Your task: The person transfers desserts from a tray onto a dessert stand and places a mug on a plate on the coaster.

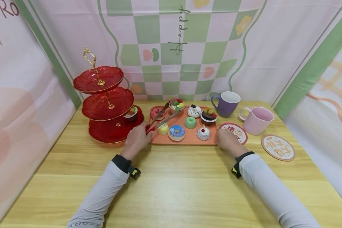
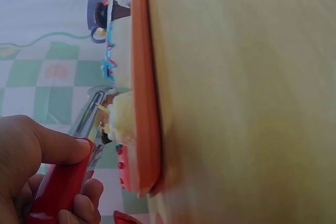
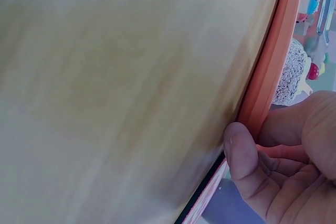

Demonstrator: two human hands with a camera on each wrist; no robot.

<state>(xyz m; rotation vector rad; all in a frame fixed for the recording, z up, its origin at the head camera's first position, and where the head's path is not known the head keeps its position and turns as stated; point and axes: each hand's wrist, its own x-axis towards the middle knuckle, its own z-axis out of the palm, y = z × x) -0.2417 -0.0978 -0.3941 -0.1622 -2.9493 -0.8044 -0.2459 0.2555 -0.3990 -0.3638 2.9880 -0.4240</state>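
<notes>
My left hand (image 1: pixel 136 139) grips red-handled metal tongs (image 2: pixel 60 190), their arms spread apart over the left of an orange tray (image 1: pixel 185 142). The tong tips reach near a fruit-topped cupcake (image 1: pixel 175 108) at the tray's back. At the tray's front right corner, my right hand (image 1: pixel 229 140) pinches the rim between thumb and fingers. Along the tray lie a blue donut (image 1: pixel 176 133), a yellow cake (image 1: pixel 163 129), a green ring cake (image 1: pixel 190 122), a speckled white cake with a cherry (image 1: pixel 203 134), a chocolate cupcake (image 1: pixel 208 118), a white donut (image 1: pixel 194 111) and a pink donut (image 1: pixel 156 112).
To the left stands a three-tier red stand (image 1: pixel 108 103), with a cupcake (image 1: pixel 131 114) on its bottom tier. A purple mug (image 1: pixel 227 104) and a pink mug (image 1: pixel 257 120) are at the right. One round coaster (image 1: pixel 240 134) lies beside my right hand, another (image 1: pixel 277 148) farther right.
</notes>
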